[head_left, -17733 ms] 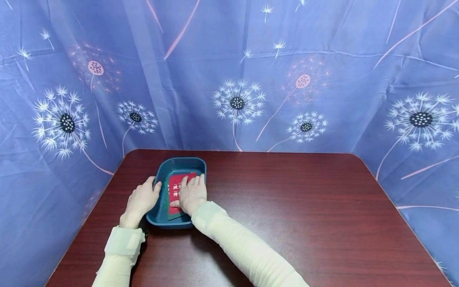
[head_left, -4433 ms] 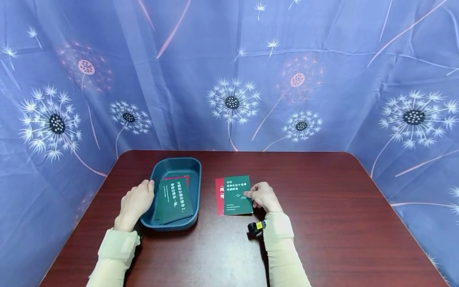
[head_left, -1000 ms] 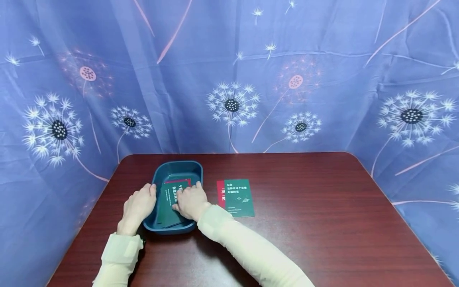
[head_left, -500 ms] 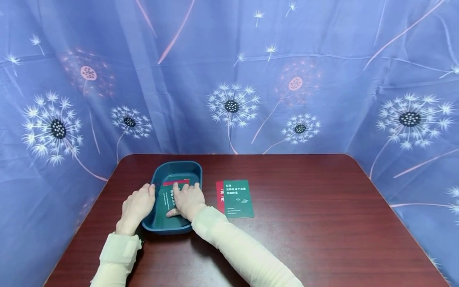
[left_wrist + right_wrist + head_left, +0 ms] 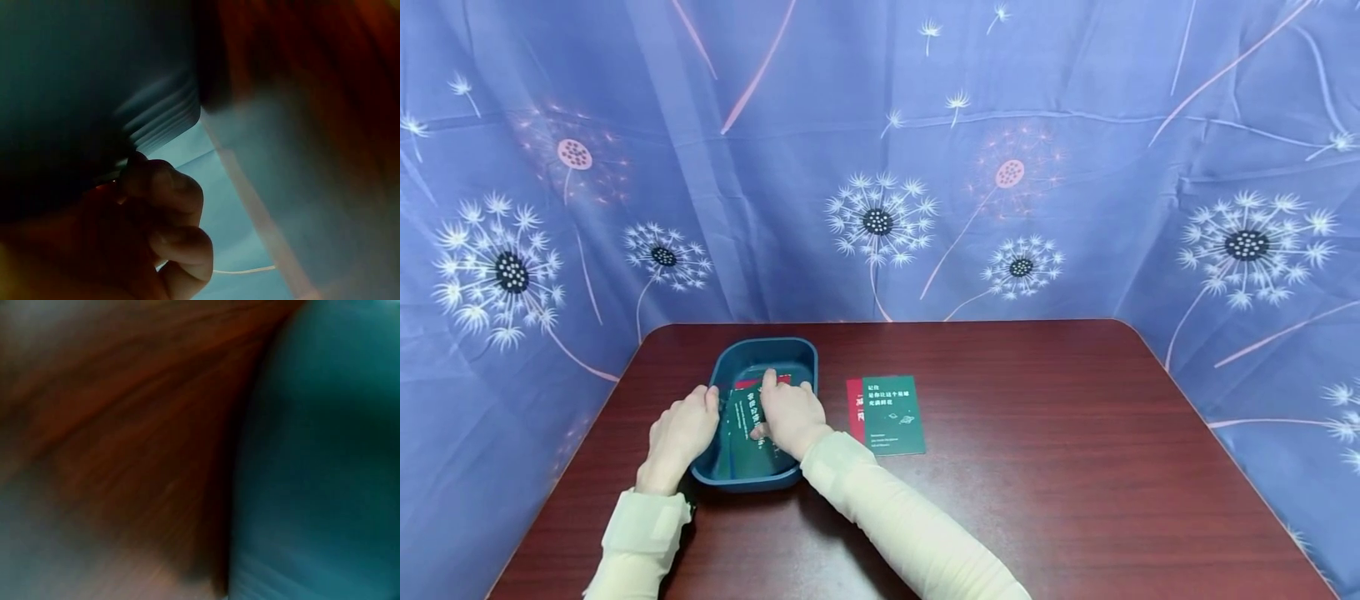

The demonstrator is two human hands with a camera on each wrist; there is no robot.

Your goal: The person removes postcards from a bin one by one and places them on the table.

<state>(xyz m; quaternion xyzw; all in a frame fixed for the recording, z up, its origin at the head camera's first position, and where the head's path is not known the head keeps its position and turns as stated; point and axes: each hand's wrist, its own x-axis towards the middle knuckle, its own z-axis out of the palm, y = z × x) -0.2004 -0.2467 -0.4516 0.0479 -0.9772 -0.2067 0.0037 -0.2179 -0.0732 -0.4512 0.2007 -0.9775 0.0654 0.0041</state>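
On the left of the table, a blue plastic basin [image 5: 715,473] holds several green cards [image 5: 745,433] with white lettering and a red card [image 5: 747,384] that peeks out at their far edge. My left hand [image 5: 681,433] grips the basin's left rim, and its curled fingers [image 5: 181,194] show beneath the rim in the left wrist view. Inside the basin, my right hand [image 5: 792,417] pinches the top green card at its right side, thumb over the printed face. The other fingertips of that hand are hidden. The right wrist view shows the basin's outer wall [image 5: 312,500], blurred, with no fingers.
Right of the basin, a green card [image 5: 893,417] lies flat on the table [image 5: 1037,467], partly covering a red card [image 5: 855,408]. A blue curtain [image 5: 805,150] with dandelion prints hangs behind and along both sides of the table.
My right hand has let go of the green card laid over the red one and moved left into the basin. There its fingers shifted over the top green card. The left hand stays on the rim.
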